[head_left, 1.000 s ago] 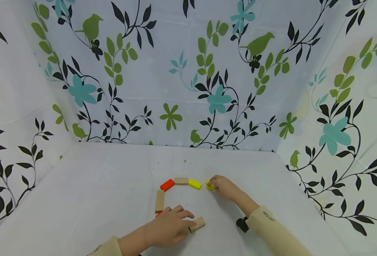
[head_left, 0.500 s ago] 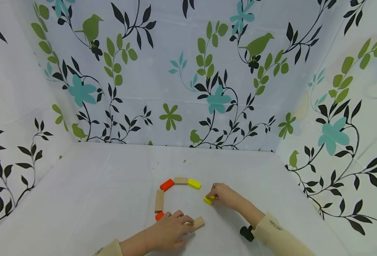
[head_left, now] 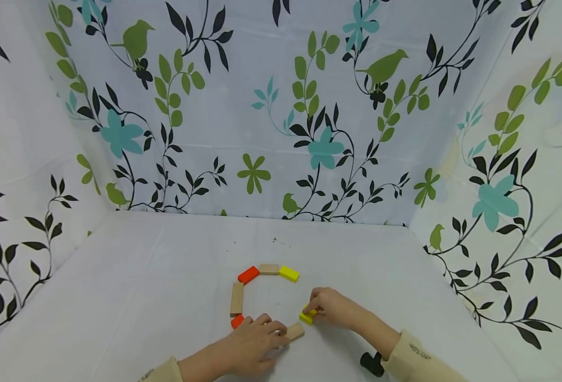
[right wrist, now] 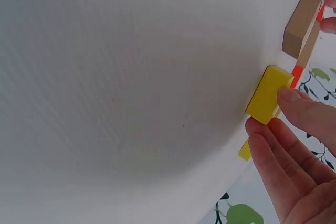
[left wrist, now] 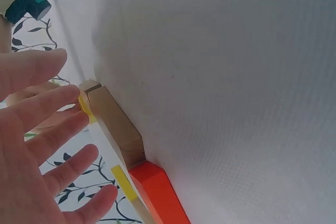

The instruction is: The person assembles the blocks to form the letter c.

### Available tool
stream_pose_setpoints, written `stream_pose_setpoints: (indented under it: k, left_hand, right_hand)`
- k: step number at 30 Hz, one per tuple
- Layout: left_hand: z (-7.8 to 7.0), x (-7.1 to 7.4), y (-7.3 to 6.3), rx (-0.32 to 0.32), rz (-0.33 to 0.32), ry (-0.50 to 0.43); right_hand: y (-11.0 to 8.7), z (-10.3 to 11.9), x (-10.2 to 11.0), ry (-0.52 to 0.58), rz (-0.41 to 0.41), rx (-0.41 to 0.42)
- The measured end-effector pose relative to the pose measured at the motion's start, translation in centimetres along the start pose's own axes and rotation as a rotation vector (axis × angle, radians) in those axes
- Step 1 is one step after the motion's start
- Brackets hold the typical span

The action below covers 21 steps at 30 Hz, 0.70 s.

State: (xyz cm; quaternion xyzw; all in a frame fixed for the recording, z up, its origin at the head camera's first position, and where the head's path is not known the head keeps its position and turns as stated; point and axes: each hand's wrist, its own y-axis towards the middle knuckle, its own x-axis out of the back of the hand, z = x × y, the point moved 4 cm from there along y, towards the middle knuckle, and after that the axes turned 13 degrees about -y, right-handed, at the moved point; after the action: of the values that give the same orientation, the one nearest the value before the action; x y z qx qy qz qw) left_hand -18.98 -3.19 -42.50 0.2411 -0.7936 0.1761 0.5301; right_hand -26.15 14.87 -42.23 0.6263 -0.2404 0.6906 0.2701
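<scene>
My right hand (head_left: 335, 306) pinches a yellow block (right wrist: 269, 94) between thumb and fingers, low over or on the white cloth, close to the right end of a plain wooden block (head_left: 295, 332). My left hand (head_left: 252, 345) lies beside that wooden block's left end; its fingers are spread and loosely straight in the left wrist view. Whether they touch the block I cannot tell. Part of a red block (head_left: 237, 321) shows behind the left hand. A curved row runs on from it: a wooden block (head_left: 236, 299), a red block (head_left: 249, 275), a wooden block (head_left: 269, 269) and a yellow block (head_left: 289, 274).
White cloth (head_left: 166, 276) covers the table and surrounds the blocks. A patterned curtain (head_left: 281, 116) with leaves and birds hangs at the back and sides. A dark wrist device (head_left: 372, 364) sits by the right sleeve (head_left: 414, 355).
My right hand has brought the yellow block toward me, from beside the far yellow block to near the front wooden block. The left hand has hardly moved.
</scene>
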Motion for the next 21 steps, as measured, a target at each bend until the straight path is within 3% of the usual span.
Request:
stream_pose_setpoints:
  k: [11,21]
  left_hand:
    - [0.21,-0.08,-0.11,0.031,0.014,-0.003]
    - [0.40,-0.21,-0.38,0.008,-0.002,0.035]
  right_hand:
    - [-0.24,0.87,0.06,0.001,-0.012,0.023]
    - [-0.14,1.14,-0.21,-0.009,-0.026,0.044]
